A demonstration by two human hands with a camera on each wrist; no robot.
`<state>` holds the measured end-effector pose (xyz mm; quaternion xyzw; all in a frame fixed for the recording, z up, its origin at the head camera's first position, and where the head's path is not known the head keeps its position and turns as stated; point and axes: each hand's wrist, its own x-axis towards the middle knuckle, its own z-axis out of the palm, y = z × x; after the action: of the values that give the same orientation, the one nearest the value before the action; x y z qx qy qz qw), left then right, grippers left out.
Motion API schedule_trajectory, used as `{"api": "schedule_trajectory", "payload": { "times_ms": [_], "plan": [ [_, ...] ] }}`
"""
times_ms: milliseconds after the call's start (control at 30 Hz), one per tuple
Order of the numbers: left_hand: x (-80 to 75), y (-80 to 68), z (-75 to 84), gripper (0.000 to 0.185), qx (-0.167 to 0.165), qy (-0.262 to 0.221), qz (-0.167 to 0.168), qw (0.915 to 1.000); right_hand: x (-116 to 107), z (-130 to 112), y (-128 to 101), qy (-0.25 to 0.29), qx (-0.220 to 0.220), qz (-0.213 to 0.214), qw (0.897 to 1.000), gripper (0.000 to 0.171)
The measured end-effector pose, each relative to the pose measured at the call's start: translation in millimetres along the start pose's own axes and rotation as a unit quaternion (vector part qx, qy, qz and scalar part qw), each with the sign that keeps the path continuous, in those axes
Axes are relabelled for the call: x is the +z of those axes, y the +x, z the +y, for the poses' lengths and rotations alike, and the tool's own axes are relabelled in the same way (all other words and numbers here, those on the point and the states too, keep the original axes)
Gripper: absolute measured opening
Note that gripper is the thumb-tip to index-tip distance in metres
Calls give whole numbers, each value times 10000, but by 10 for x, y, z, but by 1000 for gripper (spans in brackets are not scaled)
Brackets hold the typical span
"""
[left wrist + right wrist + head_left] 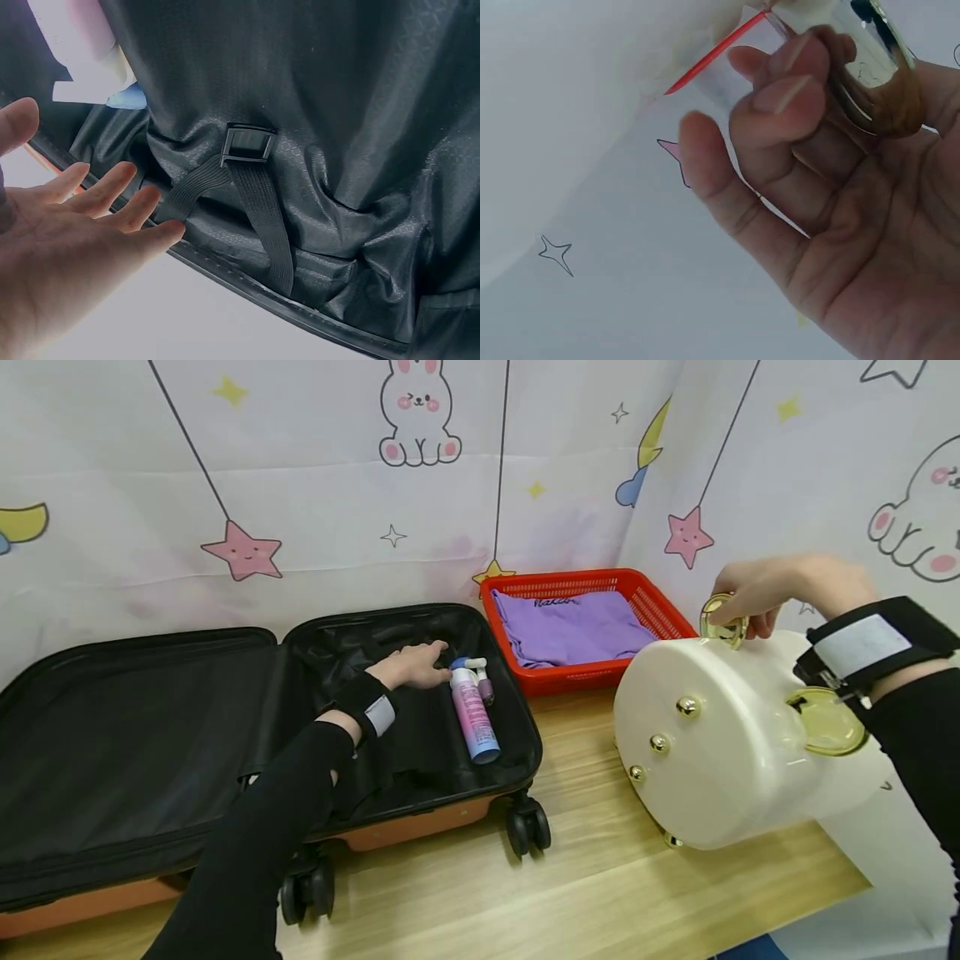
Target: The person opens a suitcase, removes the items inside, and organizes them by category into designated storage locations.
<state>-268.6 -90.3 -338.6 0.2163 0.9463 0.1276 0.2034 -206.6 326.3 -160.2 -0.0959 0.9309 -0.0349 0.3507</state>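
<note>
An open black-lined suitcase [150, 727] lies on the wooden table. My left hand [414, 665] reaches into its right half with straight fingers, next to a pink and blue spray bottle [472, 714] and a small dark bottle [485, 687]. In the left wrist view my left hand [67, 240] is open, palm up, beside the lining strap and buckle [247, 144]. My right hand [750, 597] pinches a gold ring handle [723, 622] on a cream round case [720, 743] with gold studs, tilted on its side. The right wrist view shows fingers [780, 97] curled round the gold ring [877, 67].
A red plastic basket [660, 610] holding a folded purple garment [570, 627] stands behind the case, against the cartoon-print curtain. The suitcase's wheels [528, 827] face the table's front edge. Bare wood lies between suitcase and cream case.
</note>
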Motion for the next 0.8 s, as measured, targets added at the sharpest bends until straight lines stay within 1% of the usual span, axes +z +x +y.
{"api": "schedule_trajectory", "payload": {
  "times_ms": [67, 200, 300, 467, 500, 567, 700, 733, 800],
  "plan": [
    [-5, -8, -23, 65, -9, -10, 30, 10000, -4, -12, 26, 30, -172, -112, 9998, 27],
    [-26, -22, -33, 65, -3, 18, 39, 10000, -50, -79, 44, 2, -301, -292, 9991, 33],
    [-36, -20, -21, 65, -50, 60, -24, 10000, -82, -147, 59, 75, -248, -389, 9989, 36],
    [-16, 56, -39, 66, -85, 92, -77, 9999, -132, -284, 89, 130, -196, -378, 9990, 38],
    [-4, 70, -48, 65, -43, 143, -38, 9999, -143, -307, 92, 139, -201, -379, 9990, 37],
    [-4, 55, -24, 65, -66, 114, -103, 9999, -155, -355, 95, 143, -179, -382, 9990, 36],
    [39, 39, -2, 64, 49, 92, -157, 9998, -157, -426, 99, 192, -155, -436, 9987, 34],
    [47, 27, 18, 64, 80, 23, -233, 9997, -153, -440, 99, 211, -156, -457, 9986, 34],
    [77, 18, 39, 63, 263, 3, -310, 9992, -145, -461, 100, 300, -185, -524, 9980, 36]
  ]
}}
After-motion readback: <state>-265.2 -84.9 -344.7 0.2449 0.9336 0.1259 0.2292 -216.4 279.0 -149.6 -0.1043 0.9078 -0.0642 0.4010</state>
